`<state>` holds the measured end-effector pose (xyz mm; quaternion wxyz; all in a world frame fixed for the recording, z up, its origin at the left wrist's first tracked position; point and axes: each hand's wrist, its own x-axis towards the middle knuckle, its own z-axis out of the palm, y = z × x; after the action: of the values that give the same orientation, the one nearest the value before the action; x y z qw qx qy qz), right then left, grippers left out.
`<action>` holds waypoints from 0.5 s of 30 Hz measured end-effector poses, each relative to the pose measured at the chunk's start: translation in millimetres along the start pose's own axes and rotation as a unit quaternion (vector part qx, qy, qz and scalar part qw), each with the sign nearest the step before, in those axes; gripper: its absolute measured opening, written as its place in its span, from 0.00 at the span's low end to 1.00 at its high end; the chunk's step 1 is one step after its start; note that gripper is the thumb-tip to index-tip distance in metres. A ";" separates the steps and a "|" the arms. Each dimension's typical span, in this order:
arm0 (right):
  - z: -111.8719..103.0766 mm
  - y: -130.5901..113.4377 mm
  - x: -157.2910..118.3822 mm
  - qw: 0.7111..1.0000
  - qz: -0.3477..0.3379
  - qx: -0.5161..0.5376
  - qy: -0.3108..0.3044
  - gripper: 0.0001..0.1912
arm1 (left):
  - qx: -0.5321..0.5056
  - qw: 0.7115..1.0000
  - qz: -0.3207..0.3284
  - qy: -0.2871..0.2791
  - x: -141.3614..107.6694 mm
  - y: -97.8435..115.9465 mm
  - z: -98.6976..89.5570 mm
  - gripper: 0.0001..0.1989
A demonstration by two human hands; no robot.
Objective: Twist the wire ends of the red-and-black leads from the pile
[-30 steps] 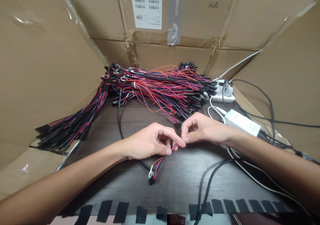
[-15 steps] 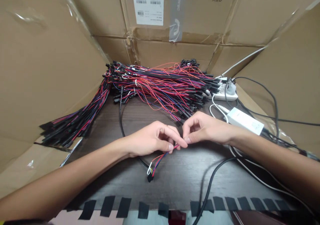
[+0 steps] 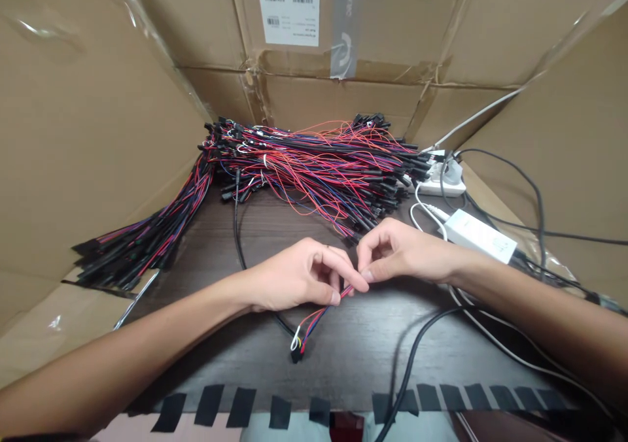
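On my feed, brown cardboard walls enclose the workspace: a left panel [image 3: 88, 135], a right panel [image 3: 579, 148] and a far panel [image 3: 392, 43], which carries a white barcode label [image 3: 290, 14] and grey packing tape [image 3: 344, 30]. I see light glazing the dark wood-grain tabletop [image 3: 367, 344], black tape pieces [image 3: 240, 407] lining its near edge.

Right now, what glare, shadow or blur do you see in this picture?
Head view: pale sheen on the dark tabletop, bright highlight on the left cardboard wall, soft shadow left of the black cable; also head view: small print on the white label is unreadably soft.
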<state>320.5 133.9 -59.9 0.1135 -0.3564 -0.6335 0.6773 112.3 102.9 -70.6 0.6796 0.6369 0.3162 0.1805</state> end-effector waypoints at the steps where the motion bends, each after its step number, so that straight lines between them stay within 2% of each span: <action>1: 0.4 -0.5 -0.2 1.000 0.001 0.003 -0.001 0.05 | -0.008 1.000 -0.005 0.000 -0.2 0.0 0.4 0.15; 9: 1.1 -3.4 -1.9 1.000 -0.003 -0.001 0.002 0.06 | -0.095 0.995 -0.037 -0.009 0.2 0.3 -0.5 0.11; 15: 0.5 -0.9 -1.3 1.000 0.001 0.005 -0.011 0.08 | -0.104 0.994 -0.036 -0.017 0.4 -1.6 -2.7 0.11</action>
<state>320.9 132.9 -58.6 0.1077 -0.3485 -0.6312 0.6845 110.5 105.0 -72.2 0.7537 0.5537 0.3069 0.1765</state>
